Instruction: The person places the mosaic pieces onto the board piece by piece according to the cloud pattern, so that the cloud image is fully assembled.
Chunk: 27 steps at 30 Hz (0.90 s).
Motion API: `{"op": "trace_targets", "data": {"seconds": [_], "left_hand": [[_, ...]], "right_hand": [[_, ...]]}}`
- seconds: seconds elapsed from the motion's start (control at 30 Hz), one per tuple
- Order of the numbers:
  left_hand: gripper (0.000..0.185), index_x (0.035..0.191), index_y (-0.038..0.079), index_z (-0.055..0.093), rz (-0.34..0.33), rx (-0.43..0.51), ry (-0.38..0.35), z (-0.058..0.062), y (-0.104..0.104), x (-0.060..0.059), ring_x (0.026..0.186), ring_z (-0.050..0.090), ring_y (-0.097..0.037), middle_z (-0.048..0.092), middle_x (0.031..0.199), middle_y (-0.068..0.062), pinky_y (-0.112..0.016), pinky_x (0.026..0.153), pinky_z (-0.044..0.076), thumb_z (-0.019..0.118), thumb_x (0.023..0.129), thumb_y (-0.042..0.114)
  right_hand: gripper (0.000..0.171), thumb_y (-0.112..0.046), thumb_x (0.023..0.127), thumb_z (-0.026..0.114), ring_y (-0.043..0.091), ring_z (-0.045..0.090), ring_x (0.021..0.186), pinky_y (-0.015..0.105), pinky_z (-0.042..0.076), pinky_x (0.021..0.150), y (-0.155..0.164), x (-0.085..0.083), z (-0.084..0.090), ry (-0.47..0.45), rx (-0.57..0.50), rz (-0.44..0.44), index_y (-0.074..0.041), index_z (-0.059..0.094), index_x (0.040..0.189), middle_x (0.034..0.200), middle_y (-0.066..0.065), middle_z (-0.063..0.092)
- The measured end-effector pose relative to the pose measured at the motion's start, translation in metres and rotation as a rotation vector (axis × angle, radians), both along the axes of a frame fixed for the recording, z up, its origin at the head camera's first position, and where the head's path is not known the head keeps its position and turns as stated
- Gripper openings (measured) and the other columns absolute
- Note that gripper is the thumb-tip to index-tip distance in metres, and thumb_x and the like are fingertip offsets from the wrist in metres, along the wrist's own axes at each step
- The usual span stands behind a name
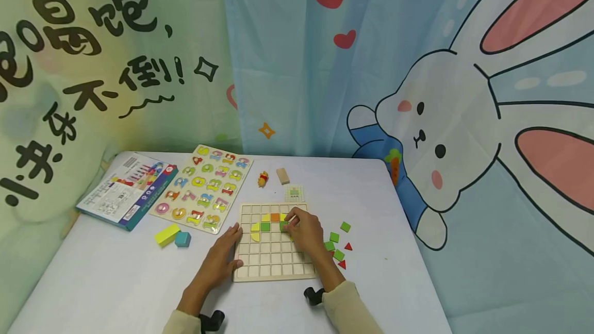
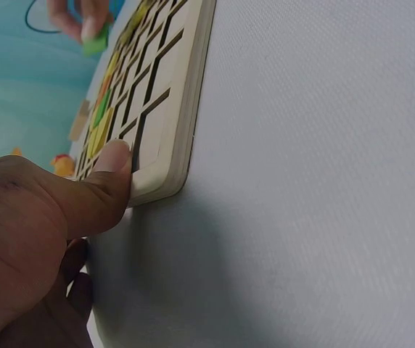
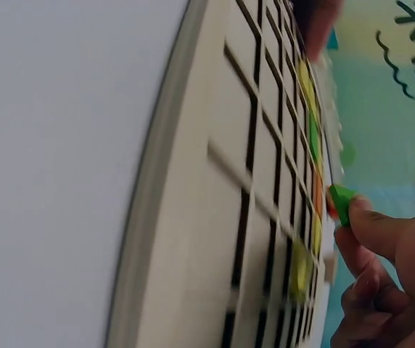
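Note:
A wooden grid board [image 1: 274, 271] lies on the white table, with yellow, green and orange pieces in some of its upper cells. My left hand [image 1: 217, 256] rests along the board's left edge, thumb and fingers spread apart. In the left wrist view its thumb [image 2: 109, 170] presses the rim near a corner. My right hand [image 1: 305, 231] is over the board's upper right part. Its thumb and finger pinch a green square tile [image 3: 342, 203], which shows above the board in the right wrist view.
Several green square tiles [image 1: 334, 237] and red triangles [image 1: 348, 246] lie right of the board. Behind it are a small figurine [image 1: 263, 179], a wooden block [image 1: 282, 176] and a pattern card [image 1: 294, 193]. Leftward lie a number puzzle [image 1: 204, 182], a box [image 1: 127, 189], and yellow [image 1: 167, 234] and blue blocks [image 1: 183, 239].

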<state>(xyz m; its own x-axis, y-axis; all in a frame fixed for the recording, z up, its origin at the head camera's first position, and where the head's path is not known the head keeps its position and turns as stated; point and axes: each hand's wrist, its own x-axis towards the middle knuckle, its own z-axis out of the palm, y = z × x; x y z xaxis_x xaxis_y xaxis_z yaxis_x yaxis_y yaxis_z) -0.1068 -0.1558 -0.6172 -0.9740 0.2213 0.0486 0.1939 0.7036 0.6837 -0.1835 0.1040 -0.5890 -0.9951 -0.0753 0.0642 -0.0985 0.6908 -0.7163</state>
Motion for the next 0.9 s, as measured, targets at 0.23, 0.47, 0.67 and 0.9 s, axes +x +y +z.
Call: {"op": "trace_targets", "data": {"seconds": [0.23,0.47,0.67,0.9], "left_hand": [[0.083,0.158,-0.002,0.045,-0.009,0.010,0.021,-0.001,0.001,0.001,0.160,0.032,-0.044,0.036,0.172,-0.019,-0.060,0.130,0.028,0.083,0.084,-0.001],[0.084,0.159,-0.001,0.044,-0.007,0.001,0.022,0.000,0.001,0.000,0.160,0.032,-0.044,0.036,0.172,-0.018,-0.060,0.130,0.028,0.083,0.085,0.000],[0.083,0.159,-0.001,0.044,-0.003,-0.003,0.016,0.001,0.001,0.001,0.160,0.032,-0.043,0.036,0.172,-0.018,-0.060,0.130,0.028,0.083,0.085,-0.001],[0.083,0.159,-0.001,0.045,0.004,-0.002,0.020,0.003,0.001,0.002,0.159,0.032,-0.044,0.036,0.172,-0.019,-0.062,0.129,0.028,0.083,0.085,-0.001]], "right_hand": [[0.015,-0.018,0.089,0.087,0.009,0.059,0.067,0.029,0.046,0.058,-0.025,-0.005,-0.008,-0.014,0.052,0.004,-0.016,0.074,0.095,0.075,-0.006,0.067],[0.012,-0.017,0.089,0.087,0.009,0.059,0.072,0.029,0.046,0.062,-0.029,-0.009,-0.007,-0.022,0.128,0.006,-0.020,0.075,0.087,0.078,-0.008,0.067],[0.011,-0.018,0.087,0.088,0.011,0.064,0.078,0.031,0.051,0.066,-0.023,-0.005,-0.003,-0.062,0.111,0.041,-0.019,0.081,0.095,0.083,-0.007,0.071],[0.022,-0.019,0.085,0.090,0.012,0.064,0.078,0.027,0.048,0.063,0.009,0.001,-0.001,-0.002,0.011,-0.030,-0.020,0.082,0.105,0.088,-0.005,0.075]]}}
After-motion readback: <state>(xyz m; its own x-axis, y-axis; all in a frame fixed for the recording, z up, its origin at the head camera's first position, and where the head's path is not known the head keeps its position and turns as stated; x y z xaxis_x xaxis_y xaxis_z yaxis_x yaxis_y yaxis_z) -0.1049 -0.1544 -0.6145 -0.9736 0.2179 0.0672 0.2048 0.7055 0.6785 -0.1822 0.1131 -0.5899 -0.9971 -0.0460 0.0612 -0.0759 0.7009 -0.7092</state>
